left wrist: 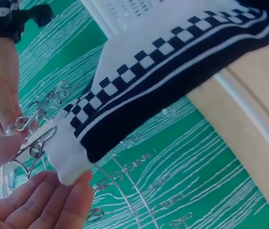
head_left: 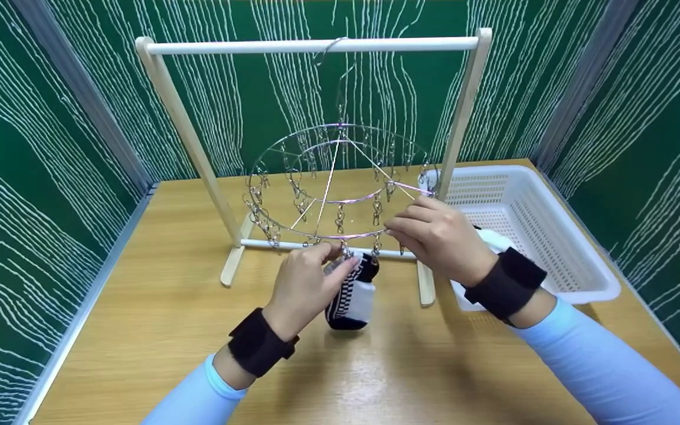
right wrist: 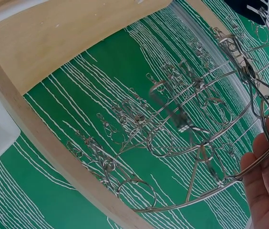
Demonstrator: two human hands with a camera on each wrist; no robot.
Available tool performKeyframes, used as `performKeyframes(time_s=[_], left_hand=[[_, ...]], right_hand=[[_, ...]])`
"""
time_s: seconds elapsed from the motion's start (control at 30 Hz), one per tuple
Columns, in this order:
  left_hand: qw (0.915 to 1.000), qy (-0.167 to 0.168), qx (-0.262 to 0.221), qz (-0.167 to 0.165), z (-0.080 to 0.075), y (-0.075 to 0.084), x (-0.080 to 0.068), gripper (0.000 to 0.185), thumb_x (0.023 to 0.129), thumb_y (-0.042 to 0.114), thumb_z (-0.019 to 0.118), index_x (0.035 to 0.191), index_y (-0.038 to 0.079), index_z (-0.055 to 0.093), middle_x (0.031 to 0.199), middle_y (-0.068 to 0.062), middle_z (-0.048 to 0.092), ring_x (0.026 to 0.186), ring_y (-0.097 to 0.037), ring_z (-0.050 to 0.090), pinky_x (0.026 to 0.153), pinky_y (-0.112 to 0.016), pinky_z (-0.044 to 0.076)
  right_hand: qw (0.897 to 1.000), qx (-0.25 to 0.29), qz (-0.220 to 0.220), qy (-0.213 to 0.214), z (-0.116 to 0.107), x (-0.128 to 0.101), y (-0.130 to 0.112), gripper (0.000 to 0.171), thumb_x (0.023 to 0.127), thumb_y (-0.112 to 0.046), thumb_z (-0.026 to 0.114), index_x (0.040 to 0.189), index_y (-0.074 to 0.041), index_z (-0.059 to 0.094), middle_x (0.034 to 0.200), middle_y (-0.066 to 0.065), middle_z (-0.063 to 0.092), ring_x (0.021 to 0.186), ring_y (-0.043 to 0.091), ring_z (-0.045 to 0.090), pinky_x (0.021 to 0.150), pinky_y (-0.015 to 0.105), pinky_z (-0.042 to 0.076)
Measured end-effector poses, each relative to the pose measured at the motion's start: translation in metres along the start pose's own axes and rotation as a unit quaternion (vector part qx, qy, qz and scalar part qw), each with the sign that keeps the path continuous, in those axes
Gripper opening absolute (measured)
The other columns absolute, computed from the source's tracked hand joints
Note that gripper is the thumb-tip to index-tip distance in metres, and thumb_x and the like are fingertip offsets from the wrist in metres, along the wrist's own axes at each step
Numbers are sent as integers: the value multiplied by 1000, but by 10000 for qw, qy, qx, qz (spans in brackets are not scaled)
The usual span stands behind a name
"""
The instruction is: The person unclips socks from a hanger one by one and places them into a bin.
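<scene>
A round metal sock hanger [head_left: 356,237] with several dangling clips hangs from a hook. From its near rim hangs a black and white sock [head_left: 356,304] with a checkered stripe. My left hand [head_left: 307,283] is at the sock's cuff, thumb and fingers around a metal clip [left wrist: 35,150] that bites the white cuff. In the left wrist view, its fingertips touch the cuff's edge. My right hand [head_left: 434,236] grips the hanger's rim on the right; in the right wrist view its fingers [right wrist: 265,176] curl at the wire beside a clip.
A wooden stand [head_left: 186,133] with a white top bar [head_left: 245,48] carries the hanger. Behind my right wrist, a white plastic basket [head_left: 552,236] holds a whitish cloth item [head_left: 495,239]. Green walls with white lines enclose the wooden table [head_left: 186,336].
</scene>
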State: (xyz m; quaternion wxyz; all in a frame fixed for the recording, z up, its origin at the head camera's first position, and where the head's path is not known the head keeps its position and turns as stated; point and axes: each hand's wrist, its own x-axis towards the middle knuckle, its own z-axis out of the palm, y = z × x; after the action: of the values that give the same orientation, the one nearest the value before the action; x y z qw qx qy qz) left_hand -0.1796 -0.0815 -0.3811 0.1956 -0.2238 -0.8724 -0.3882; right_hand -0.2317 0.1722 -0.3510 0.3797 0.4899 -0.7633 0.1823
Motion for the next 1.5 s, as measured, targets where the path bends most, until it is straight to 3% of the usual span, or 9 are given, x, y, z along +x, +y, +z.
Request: performKeyframes(time_s=[0.4,0.6,0.8,0.97,1.13,1.3,1.5], left_hand=[[10000,37,18,-34,0,-1,3,21,100,22,80,96,2,80,90,-11,83,79,-22,79,73,-39,64],[10000,32,51,32,-1,0,3,21,99,23,80,96,2,81,90,-10,84,78,-21,79,72,-38,63],[9999,82,35,111,-1,-1,3,19,98,21,81,94,2,81,89,-10,84,75,-20,78,70,-37,63],[9997,170,26,177,-2,-1,4,18,98,20,82,95,2,82,89,-9,84,77,-20,80,70,-39,63],[9996,177,-34,225,-3,0,4,19,99,21,81,97,2,82,90,-10,84,82,-21,82,74,-40,65],[9997,149,-88,189,-3,0,4,19,99,20,81,95,2,81,90,-11,84,84,-24,82,79,-41,67],[9997,166,-125,141,-2,0,4,19,98,19,82,96,0,81,91,-12,84,85,-25,83,80,-41,68]], right_hand=[[9995,253,139,109,-2,-4,-4,14,87,0,87,100,2,81,93,13,81,84,29,70,74,39,60],[9975,372,511,314,-7,-12,-16,15,89,-5,86,102,0,81,100,14,80,92,30,72,82,40,62],[9934,549,784,633,-4,-30,-29,16,89,-2,83,105,0,81,100,14,78,89,28,71,79,35,60],[9941,500,861,435,6,-42,-33,22,84,-2,87,105,0,80,98,10,78,86,23,72,75,35,63],[9901,561,1277,159,21,-55,-40,27,80,-6,92,104,-1,80,99,11,80,89,25,75,79,38,65],[9725,934,2096,-404,39,-65,-48,32,85,-11,91,111,3,79,106,18,82,94,31,79,83,44,67],[9222,1785,3224,-1173,58,-69,-48,35,93,-19,87,115,6,79,108,21,82,97,36,80,87,50,66]])
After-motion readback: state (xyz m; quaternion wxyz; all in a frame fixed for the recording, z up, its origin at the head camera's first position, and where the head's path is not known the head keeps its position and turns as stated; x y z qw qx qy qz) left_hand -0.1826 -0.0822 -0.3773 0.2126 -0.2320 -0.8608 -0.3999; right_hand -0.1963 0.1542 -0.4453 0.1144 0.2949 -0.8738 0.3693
